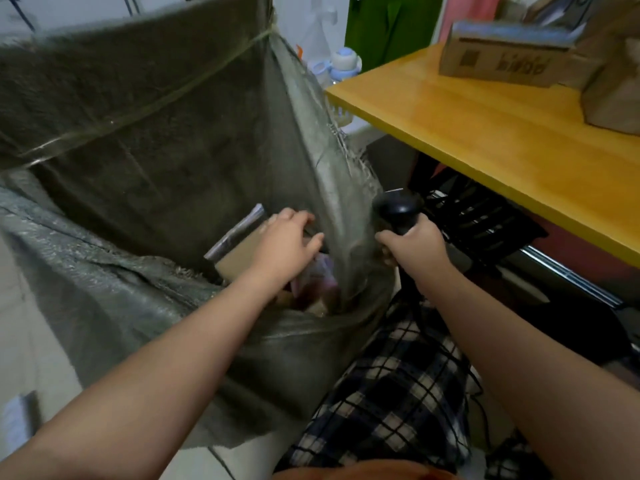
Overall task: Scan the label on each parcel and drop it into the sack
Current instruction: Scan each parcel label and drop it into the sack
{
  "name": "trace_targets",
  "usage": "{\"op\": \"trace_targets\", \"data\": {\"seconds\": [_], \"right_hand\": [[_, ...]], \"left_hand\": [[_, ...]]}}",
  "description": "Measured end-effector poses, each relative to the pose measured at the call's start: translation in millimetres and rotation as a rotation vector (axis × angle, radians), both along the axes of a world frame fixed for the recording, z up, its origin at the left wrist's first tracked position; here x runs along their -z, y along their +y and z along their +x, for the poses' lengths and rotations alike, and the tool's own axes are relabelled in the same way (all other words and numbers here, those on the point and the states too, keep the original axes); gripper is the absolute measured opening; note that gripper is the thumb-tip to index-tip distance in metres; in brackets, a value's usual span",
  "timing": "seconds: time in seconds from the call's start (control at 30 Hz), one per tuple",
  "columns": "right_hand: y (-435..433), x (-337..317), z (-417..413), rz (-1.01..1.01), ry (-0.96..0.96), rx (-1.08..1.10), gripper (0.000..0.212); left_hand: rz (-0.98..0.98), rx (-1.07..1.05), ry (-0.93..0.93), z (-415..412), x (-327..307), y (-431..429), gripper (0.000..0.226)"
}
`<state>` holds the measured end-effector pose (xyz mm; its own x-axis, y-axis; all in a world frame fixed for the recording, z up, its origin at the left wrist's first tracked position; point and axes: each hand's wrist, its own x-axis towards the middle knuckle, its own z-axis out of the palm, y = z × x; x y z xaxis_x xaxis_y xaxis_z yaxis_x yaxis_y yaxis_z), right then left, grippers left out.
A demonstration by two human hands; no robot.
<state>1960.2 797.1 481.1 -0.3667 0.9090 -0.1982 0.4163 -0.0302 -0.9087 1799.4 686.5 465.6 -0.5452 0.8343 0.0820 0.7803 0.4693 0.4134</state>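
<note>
Hovering left hand (287, 244), fingers loose, over brown cardboard parcel (239, 252) in grey woven sack (173, 133) | right hand (412, 247) fingers grip black handheld scanner (398, 209)

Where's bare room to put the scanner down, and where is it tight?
The near, left stretch of the yellow table, between its front edge and the cardboard boxes, is bare. The sack's near corner is crowded with parcels and the left hand.

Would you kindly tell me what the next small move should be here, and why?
Probably lift the left hand out of the sack and reach for a box on the table: the cardboard parcel already lies inside, and the right hand holds the scanner.
</note>
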Motion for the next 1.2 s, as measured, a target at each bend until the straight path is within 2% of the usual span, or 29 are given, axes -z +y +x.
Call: {"op": "trace_targets", "data": {"seconds": [0.1, 0.2, 0.43, 0.73, 0.9, 0.97, 1.03, 1.1, 1.2], "right_hand": [[5, -19, 28, 0.083, 0.034, 0.023, 0.023], [15, -43, 67, 0.199, 0.050, 0.118, 0.026], [58, -101, 181, 0.257, 0.114, 0.386, 0.019], [84, -141, 316, 0.357, 0.263, 0.733, 0.014], [108, -152, 372, 0.143, 0.637, 0.936, 0.021], [122, -153, 385, 0.041, 0.669, 0.945, 0.030], [132, -151, 393, -0.035, 0.683, 0.932, 0.031], [138, -148, 397, -0.084, 0.705, 0.924, 0.027], [143, -140, 397, -0.094, 0.783, 0.890, 0.038]], "left_hand": [[0.114, 0.099, 0.025, 16, -29, 25, 0.035], [0.170, 0.223, 0.032, 44, -56, 61, 0.035], [0.267, 0.514, 0.005, 147, -109, 157, 0.036], [0.295, 0.833, -0.163, 301, -138, 255, 0.039], [0.207, 0.847, -0.374, 368, -152, 305, 0.063], [0.174, 0.838, -0.407, 384, -155, 330, 0.075], [0.167, 0.825, -0.420, 392, -162, 351, 0.081], [0.127, 0.822, -0.488, 395, -170, 367, 0.076], [0.035, 0.873, -0.623, 392, -173, 368, 0.042]]}}
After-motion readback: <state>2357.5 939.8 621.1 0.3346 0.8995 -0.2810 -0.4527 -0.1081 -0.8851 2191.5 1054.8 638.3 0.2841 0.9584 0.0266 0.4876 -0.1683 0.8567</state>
